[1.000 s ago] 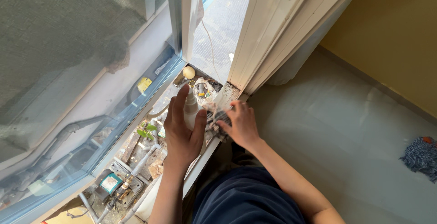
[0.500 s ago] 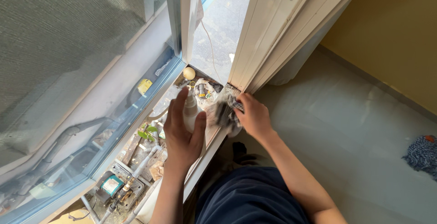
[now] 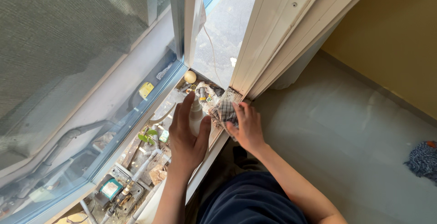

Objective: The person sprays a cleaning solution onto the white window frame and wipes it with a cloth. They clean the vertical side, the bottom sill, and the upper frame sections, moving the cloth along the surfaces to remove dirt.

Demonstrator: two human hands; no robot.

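Left hand (image 3: 187,138) grip wrapped round white spray bottle (image 3: 196,113), nozzle at 12 toward sill corner; right hand (image 3: 246,126) grip pinching checked cloth (image 3: 223,111), pressed on window track (image 3: 217,137) at 1, likely wiping.

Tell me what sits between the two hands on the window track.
In the head view, the left hand grips a white spray bottle; a checked cloth, pressed by the right hand, lies between them.

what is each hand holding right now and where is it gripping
The left hand wraps the body of a white spray bottle; the right hand presses a bunched checked cloth at its edge.
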